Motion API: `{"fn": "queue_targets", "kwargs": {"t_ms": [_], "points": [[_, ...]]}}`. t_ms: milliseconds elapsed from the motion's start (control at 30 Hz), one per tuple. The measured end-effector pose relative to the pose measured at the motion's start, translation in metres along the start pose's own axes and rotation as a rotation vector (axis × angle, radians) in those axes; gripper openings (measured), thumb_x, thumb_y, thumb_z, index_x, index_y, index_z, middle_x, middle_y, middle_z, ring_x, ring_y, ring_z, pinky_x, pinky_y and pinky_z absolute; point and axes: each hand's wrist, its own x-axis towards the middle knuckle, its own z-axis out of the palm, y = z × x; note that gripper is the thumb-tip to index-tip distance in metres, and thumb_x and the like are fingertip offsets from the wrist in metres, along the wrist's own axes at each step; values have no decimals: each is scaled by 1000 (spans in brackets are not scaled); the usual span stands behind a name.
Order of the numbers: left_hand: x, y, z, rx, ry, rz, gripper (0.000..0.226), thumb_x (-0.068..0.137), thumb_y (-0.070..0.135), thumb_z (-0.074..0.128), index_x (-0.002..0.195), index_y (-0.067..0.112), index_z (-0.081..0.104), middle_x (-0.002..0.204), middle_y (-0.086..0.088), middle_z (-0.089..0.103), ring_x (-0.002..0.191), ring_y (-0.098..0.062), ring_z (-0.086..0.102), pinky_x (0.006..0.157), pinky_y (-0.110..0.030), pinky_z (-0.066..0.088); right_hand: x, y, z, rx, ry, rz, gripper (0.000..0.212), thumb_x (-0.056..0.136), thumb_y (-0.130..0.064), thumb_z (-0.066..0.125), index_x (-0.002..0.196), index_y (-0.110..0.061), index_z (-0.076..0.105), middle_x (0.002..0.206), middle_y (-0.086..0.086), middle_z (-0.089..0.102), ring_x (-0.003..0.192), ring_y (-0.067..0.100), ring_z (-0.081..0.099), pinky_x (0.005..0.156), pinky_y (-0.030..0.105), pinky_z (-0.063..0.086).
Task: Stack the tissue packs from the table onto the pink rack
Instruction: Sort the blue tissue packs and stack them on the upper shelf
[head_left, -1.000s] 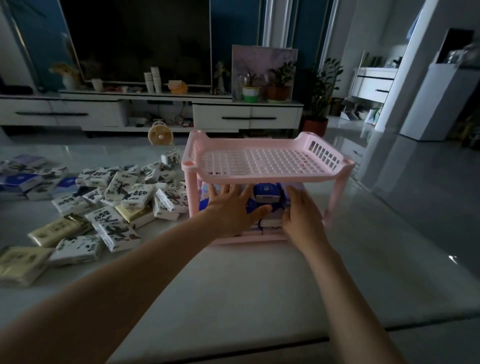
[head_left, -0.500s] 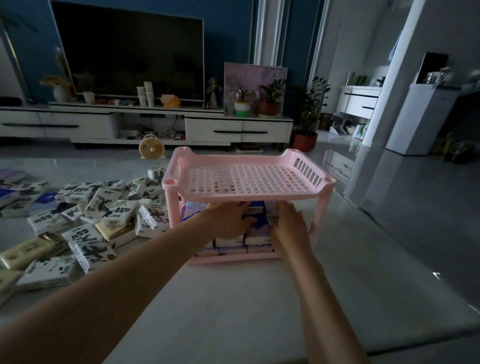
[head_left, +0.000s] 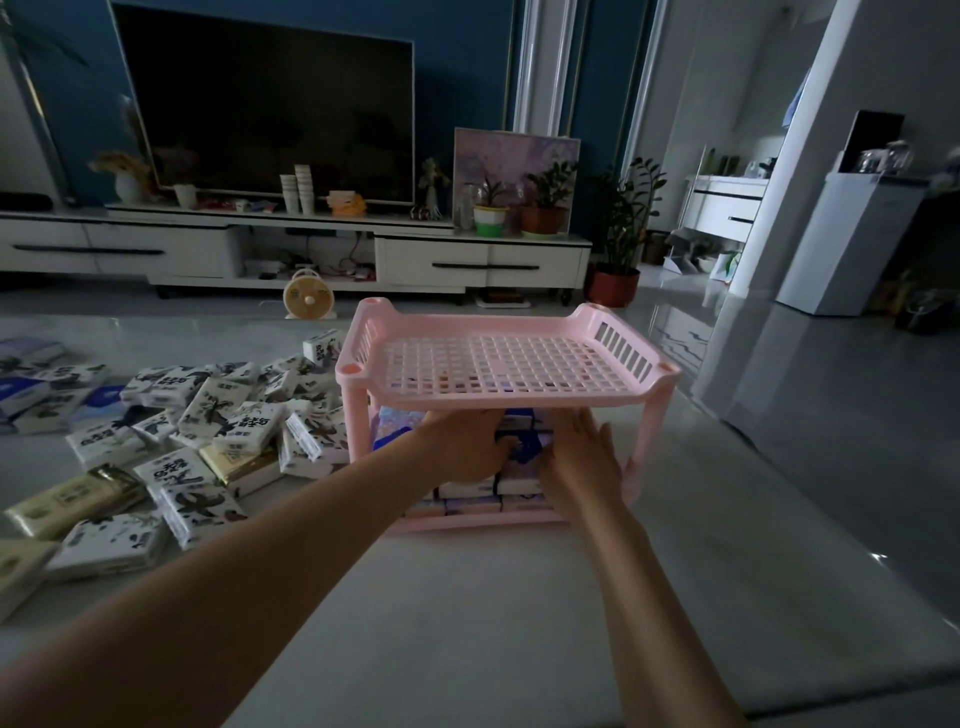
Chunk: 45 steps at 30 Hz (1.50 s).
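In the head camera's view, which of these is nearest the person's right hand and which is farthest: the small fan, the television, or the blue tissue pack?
1. The blue tissue pack, low in the pink rack, right beside the right hand.
2. The small fan, on the floor beyond the table, to the left.
3. The television, on the far wall.

Single head-worn wide-angle view, pitched forward and down, close over pale table (head_left: 467, 597); pink plastic two-tier rack (head_left: 498, 401) centre-frame.

Top shelf (head_left: 498, 366) open from above; stacked packs (head_left: 470, 504) fill the lower tier.
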Motion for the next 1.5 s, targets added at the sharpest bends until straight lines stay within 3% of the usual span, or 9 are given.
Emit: {"fn": "queue_targets", "kwargs": {"t_ms": [133,233,333,433,733,867,1067,1367,1500], "points": [[-35,13,-9,-12,113,73,40,95,35,38,131,18,39,138,-3,39,129,-23,33,113,-39,21,-27,-15,-18,269,193,-69,37,88,-1,44,123,-7,54,121,7,59,113,22,55,100,36,43],[-86,13,-11,-30,155,237,41,97,32,35,137,23,36,145,10,30,139,-8,11,114,-30,3,-54,-29,-28,393,169,-90,19,89,-3,51,100,-8,66,98,4,68,87,16,62,78,17,45],[-140,-3,-17,-24,233,392,35,88,24,40,118,20,58,127,4,56,128,-9,40,108,-33,31,-73,-46,-30,424,94,-178,15,88,-5,55,92,-11,68,88,1,69,81,13,64,75,22,51],[-183,-43,-21,-49,318,449,27,84,15,47,104,14,66,110,-3,66,110,-15,55,100,-34,41,-96,-73,-29,519,27,-230,19,88,-5,56,92,-20,67,86,-11,66,78,0,61,69,16,49],[-269,-196,-41,-145,567,-200,29,85,19,39,99,11,63,98,-8,66,98,-13,51,84,-23,38,-105,-205,18,770,-327,-212,34,87,3,54,78,-28,65,69,-9,69,67,2,62,66,18,51],[-287,-238,-54,-232,718,-468,28,82,11,42,101,10,62,100,-6,62,96,-15,53,81,-29,40,-85,-285,45,825,-428,-311,34,88,3,52,80,-26,66,76,-5,69,70,1,63,64,13,47],[-310,-281,-53,-211,651,-551,27,89,6,46,107,20,60,111,6,55,105,-5,45,85,-17,27,-48,-401,106,695,-474,-409,19,89,-10,55,103,-21,60,98,-1,63,89,8,58,75,18,47],[-321,-334,-72,-305,715,-606,28,93,13,41,115,19,56,118,5,52,105,-4,40,84,-12,29,41,-505,199,40,-360,-439,73,87,-37,56,146,-19,17,149,14,24,135,32,24,107,40,25],[-319,-342,-76,-391,712,-603,28,95,16,38,119,23,51,121,9,46,100,4,32,86,-12,33,62,-515,221,-109,-430,-434,74,90,-47,48,148,-21,11,152,11,21,138,31,21,110,44,22]]}}
